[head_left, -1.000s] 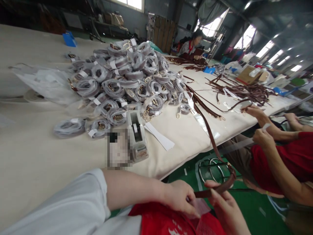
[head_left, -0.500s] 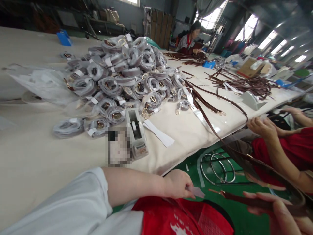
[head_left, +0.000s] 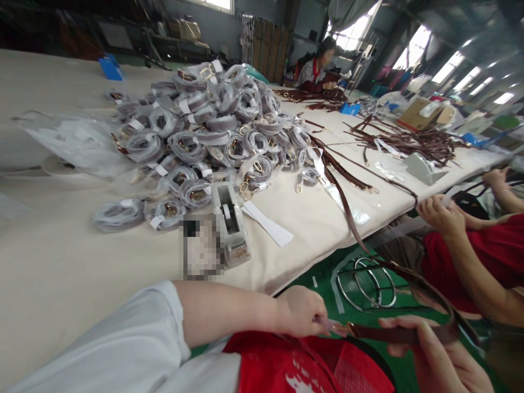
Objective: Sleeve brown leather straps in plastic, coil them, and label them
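Brown strap [head_left: 368,331] drawn toward left hand [head_left: 301,312], flat, possibly leather, right hand [head_left: 442,365] gripping

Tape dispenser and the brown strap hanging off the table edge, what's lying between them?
In the head view, white paper strips lie on the table between the tape dispenser and the brown strap.

Daylight pouring in, wide-angle bend at the edges.
Windows [head_left: 413,49] far right blow out white. The cream surface [head_left: 61,262] sits bright and even, with soft shadows. The right hand [head_left: 442,360] at the near edge stretches and softens. A pixelated patch [head_left: 201,246] sits mid-frame.
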### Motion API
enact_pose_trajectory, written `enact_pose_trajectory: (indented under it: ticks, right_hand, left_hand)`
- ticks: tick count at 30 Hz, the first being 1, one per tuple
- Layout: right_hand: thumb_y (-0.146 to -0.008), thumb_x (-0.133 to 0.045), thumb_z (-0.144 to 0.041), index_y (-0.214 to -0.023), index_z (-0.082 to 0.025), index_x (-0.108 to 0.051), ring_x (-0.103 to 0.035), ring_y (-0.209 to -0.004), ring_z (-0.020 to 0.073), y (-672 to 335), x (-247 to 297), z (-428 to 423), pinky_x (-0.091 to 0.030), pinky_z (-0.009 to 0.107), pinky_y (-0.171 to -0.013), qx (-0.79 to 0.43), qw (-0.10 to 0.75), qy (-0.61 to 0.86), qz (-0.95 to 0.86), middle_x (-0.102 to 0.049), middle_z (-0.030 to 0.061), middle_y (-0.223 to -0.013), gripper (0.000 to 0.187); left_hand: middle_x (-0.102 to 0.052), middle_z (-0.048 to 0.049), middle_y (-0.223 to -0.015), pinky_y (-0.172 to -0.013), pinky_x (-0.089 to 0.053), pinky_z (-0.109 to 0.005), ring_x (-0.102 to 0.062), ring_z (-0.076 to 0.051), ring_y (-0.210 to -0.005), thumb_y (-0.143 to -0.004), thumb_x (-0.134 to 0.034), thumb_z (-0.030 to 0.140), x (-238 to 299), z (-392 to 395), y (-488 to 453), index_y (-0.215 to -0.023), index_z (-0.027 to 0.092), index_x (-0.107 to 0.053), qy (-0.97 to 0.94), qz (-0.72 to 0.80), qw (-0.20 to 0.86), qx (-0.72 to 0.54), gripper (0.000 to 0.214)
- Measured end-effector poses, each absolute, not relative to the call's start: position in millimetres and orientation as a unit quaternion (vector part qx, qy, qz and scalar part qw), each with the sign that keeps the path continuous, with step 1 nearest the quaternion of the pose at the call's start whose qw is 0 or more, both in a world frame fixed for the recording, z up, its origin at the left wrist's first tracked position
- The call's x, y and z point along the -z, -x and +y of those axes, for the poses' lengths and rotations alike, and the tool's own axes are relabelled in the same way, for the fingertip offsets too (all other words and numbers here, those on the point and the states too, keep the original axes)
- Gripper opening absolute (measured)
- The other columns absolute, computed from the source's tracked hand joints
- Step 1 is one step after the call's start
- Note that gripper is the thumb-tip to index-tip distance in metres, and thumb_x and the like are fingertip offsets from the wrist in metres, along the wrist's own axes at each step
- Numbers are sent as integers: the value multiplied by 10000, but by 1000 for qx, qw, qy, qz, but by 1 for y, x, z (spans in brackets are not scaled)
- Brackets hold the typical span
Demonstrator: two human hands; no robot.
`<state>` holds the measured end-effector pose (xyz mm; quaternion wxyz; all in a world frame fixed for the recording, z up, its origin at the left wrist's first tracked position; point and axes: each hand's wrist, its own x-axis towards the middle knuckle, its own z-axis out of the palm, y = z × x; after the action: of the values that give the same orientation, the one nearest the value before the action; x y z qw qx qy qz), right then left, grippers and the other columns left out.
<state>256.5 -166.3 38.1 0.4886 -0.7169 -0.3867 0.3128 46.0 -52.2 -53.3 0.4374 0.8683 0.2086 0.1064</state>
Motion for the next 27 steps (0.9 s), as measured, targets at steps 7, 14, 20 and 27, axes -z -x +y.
enact_pose_trajectory:
  ticks: [7, 14, 20, 27]
  right_hand:
    - [-795, -650, -606, -951, -245, -788, -633, -1080, 312, -262, -16, -148, -515, 342, -921, -318, 408, 718, -465, -747, 94, -1073, 417]
    - [-757, -745, -484, -1024, -253, -788, -530, -1260, 365, -250, 21, -134, -393, 494, -1068, -492, 358, 631, -481, -678, 133, -1260, 356]
    - [-528, -861, -525, -1195, -205, -699, -620, -1136, 365, -278, 45, -143, -507, 475, -922, -662, 508, 497, -236, -665, 172, -1272, 758]
    - [-562, -903, -413, -802, -240, -755, -667, -644, 172, -295, 46, -119, -581, 300, -638, -504, 614, 590, -147, -723, -16, -720, 331]
  left_hand:
    - [-673, 13, -745, -620, -386, -201, -570, -128, -697, -749, -709, 574, 53, -51, -46, -955, 233, -772, -753, 244, 603, -102, 403]
    - [-566, 43, -581, -503, -299, -202, -438, -86, -542, -804, -638, 559, 48, -53, -43, -881, 192, -766, -690, 272, 668, -59, 397]
    - [-667, 30, -661, -538, -361, -183, -512, -95, -568, -771, -671, 561, 49, -56, -43, -875, 223, -770, -690, 286, 664, -31, 367]
    - [-613, 41, -603, -544, -351, -181, -504, -89, -592, -755, -693, 573, 49, -53, -45, -839, 228, -778, -712, 288, 640, 1, 366]
